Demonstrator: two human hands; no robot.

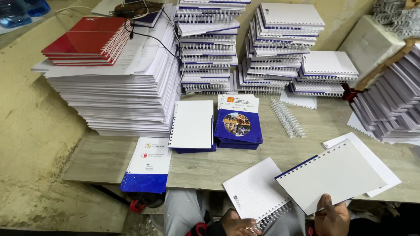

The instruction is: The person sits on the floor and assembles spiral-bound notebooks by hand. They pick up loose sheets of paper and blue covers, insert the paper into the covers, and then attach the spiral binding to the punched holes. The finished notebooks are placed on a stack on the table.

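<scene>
1. Left hand (238,225), fingers curled, grips the wire-bound notebook (258,192) over the bench's (100,159) near edge.
2. Right hand (332,216) pinches the unbound pad (334,175) at its near corner, just beside the notebook.
3. Loose wire coils (288,117) lie mid-bench.

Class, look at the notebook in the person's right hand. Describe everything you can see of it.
The notebook is a flat rectangular block of white pages, its top face blank white and a dark blue cover edge showing along its upper left side, beside a row of small punched holes. No wire shows in those holes. It is tilted, held over the table's near edge, and the right hand grips its lower edge. Lined white sheets lie under it.
</scene>
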